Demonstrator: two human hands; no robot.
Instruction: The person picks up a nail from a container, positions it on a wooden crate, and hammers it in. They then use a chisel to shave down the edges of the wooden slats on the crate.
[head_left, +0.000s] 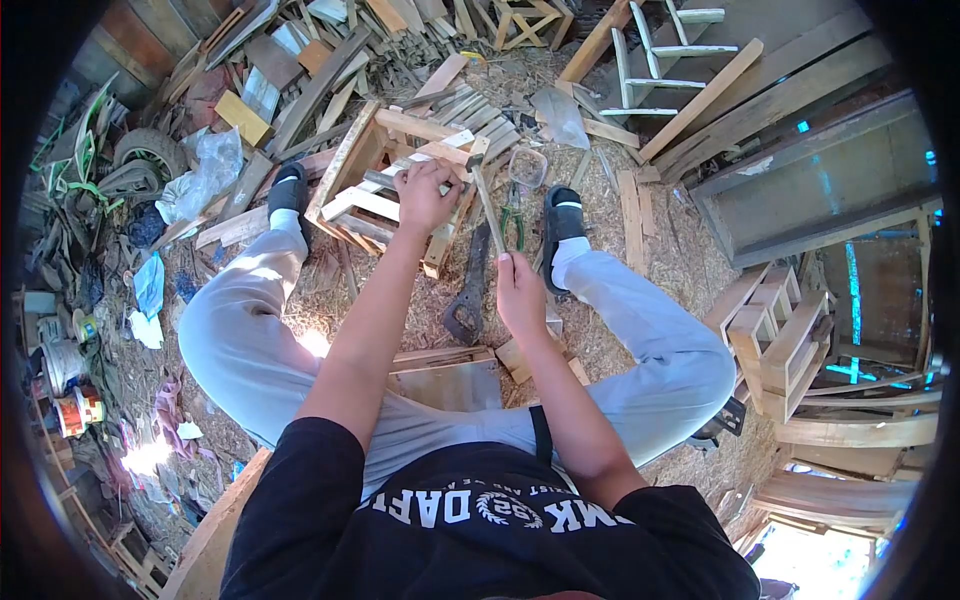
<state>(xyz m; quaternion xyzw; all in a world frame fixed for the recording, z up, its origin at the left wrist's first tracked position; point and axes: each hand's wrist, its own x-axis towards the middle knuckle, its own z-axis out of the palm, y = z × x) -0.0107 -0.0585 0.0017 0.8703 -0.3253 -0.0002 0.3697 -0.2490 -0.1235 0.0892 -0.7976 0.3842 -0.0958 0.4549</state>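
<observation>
My right hand (pixel 521 293) is closed around the lower end of a hammer (pixel 489 208); its head is raised beside the wooden frame. The small slatted wooden frame (pixel 340 170) stands on the ground between my feet. Over its top slats rests my left hand (pixel 428 192), fingers curled together near the corner by the hammer head; what they pinch, if anything, is hidden. A grey bar-like piece (pixel 379 180) shows beside that hand. Below the frame lies a handsaw (pixel 466 305), and pliers with green handles (pixel 513 228) are right of the hammer.
A clear plastic container (pixel 527 168) sits beyond the pliers. Scrap wood (pixel 300 90) is heaped at the back left. Another slatted wooden piece (pixel 770 335) stands at right, below a large panel (pixel 810 180). Sawdust and shavings cover the ground (pixel 680 240).
</observation>
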